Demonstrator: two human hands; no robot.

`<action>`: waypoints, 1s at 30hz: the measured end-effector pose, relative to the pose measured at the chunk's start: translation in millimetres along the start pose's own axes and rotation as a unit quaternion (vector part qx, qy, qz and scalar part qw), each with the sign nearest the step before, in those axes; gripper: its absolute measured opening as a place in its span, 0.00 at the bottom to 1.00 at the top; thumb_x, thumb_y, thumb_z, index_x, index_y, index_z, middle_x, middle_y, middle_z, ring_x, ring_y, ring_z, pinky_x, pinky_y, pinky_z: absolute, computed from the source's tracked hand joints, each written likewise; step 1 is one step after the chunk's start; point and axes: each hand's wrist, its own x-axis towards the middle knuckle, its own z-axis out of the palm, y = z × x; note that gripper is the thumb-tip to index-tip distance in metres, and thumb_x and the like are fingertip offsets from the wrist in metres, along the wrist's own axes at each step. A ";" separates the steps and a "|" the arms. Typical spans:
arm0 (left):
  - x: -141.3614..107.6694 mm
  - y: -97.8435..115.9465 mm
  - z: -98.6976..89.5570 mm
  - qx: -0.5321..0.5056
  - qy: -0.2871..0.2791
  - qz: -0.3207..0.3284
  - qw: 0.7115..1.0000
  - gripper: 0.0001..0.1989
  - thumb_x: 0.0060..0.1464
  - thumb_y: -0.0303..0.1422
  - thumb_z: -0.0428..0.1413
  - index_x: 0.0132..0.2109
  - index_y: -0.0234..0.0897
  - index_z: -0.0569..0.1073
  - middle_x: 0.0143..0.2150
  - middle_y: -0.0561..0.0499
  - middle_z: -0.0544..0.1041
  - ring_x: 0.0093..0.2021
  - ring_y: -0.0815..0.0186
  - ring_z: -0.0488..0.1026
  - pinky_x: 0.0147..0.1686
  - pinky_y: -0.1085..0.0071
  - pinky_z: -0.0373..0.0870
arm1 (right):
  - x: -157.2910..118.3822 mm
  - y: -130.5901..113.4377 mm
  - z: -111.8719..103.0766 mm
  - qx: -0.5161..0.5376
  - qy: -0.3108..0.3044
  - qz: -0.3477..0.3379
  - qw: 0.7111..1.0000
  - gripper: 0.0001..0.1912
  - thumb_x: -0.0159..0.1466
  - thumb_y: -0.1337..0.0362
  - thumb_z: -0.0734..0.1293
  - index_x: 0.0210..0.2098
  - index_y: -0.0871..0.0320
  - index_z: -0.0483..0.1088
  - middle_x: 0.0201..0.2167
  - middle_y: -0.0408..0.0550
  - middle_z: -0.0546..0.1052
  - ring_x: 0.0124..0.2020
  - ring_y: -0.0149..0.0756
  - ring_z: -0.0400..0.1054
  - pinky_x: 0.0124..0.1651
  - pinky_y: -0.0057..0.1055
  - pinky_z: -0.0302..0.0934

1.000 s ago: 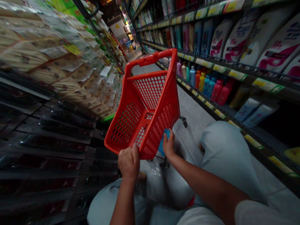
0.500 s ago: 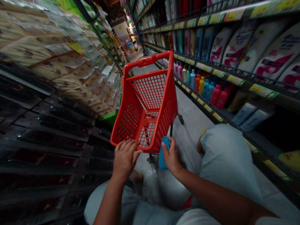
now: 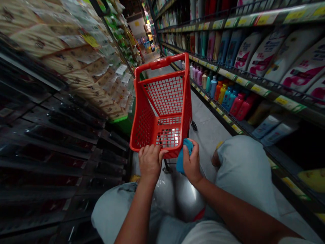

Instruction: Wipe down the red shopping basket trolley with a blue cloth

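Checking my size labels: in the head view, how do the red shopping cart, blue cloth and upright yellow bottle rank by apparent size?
1. red shopping cart, largest
2. blue cloth
3. upright yellow bottle, smallest

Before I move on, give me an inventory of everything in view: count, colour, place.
Shopping cart: one, red, centre
Cloth: one, blue, beside the cart's near corner
Large bottles: several, mostly white and pink, right shelf
Small bottles: a row, mixed colours, shelf below
Tilted bottles: two, pale, lower right
Price labels: many, mostly yellow, shelf edges
Wrapped packs: many, tan, left
Dark packs: many, lower left
Floor: grey, below
Knees: two, pale blue trousers, bottom
Left hand: one, on cart rim
Right hand: one, holding cloth
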 end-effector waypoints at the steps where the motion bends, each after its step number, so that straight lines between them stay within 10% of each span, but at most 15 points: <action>1: 1.5 8.1 1.0 -0.001 0.003 -0.007 1.000 0.15 0.68 0.39 0.46 0.39 0.39 0.75 0.34 0.47 0.76 0.40 0.57 0.70 0.50 0.60 0.59 | 2.4 -0.1 -1.4 0.003 0.006 -0.008 1.000 0.20 0.71 0.53 0.59 0.57 0.56 0.61 0.54 0.58 0.73 0.55 0.42 0.69 0.59 0.45 0.64; 5: 7.2 24.2 3.1 -0.030 0.010 0.000 1.000 0.16 0.68 0.40 0.47 0.49 0.38 0.75 0.38 0.45 0.79 0.42 0.57 0.72 0.48 0.59 0.62 | 9.0 15.7 -3.1 -0.007 0.062 0.051 0.997 0.18 0.70 0.51 0.58 0.50 0.57 0.63 0.46 0.57 0.75 0.48 0.43 0.71 0.54 0.47 0.66; 10: 9.9 -16.5 -1.6 -0.071 0.053 0.058 0.994 0.17 0.68 0.40 0.47 0.56 0.40 0.73 0.55 0.44 0.79 0.59 0.56 0.71 0.63 0.54 0.59 | 19.5 7.2 -5.4 0.007 0.051 -0.002 0.999 0.19 0.71 0.53 0.59 0.57 0.56 0.61 0.53 0.57 0.73 0.54 0.42 0.70 0.58 0.45 0.64; 15: 13.3 -55.2 -3.6 -0.034 -0.002 0.039 0.999 0.19 0.68 0.40 0.44 0.37 0.40 0.75 0.34 0.50 0.79 0.41 0.60 0.73 0.67 0.52 0.56 | 23.8 16.4 6.3 0.006 0.079 0.034 0.996 0.20 0.70 0.51 0.58 0.53 0.58 0.63 0.50 0.58 0.74 0.52 0.43 0.70 0.57 0.46 0.64; 25: 13.7 -16.0 0.4 0.008 0.020 0.019 1.000 0.16 0.68 0.36 0.45 0.36 0.39 0.74 0.30 0.50 0.77 0.35 0.61 0.70 0.65 0.52 0.58 | 29.2 13.9 14.3 0.016 0.087 0.019 0.996 0.21 0.71 0.52 0.56 0.58 0.58 0.59 0.56 0.62 0.69 0.58 0.45 0.65 0.62 0.50 0.59; 30: 19.6 -16.9 -1.2 -0.043 0.013 0.101 0.994 0.15 0.67 0.39 0.48 0.52 0.39 0.75 0.42 0.48 0.81 0.45 0.60 0.75 0.68 0.49 0.57 | 40.7 29.3 16.1 -0.008 0.122 0.075 0.990 0.23 0.69 0.50 0.57 0.55 0.62 0.59 0.53 0.66 0.68 0.56 0.49 0.64 0.63 0.57 0.56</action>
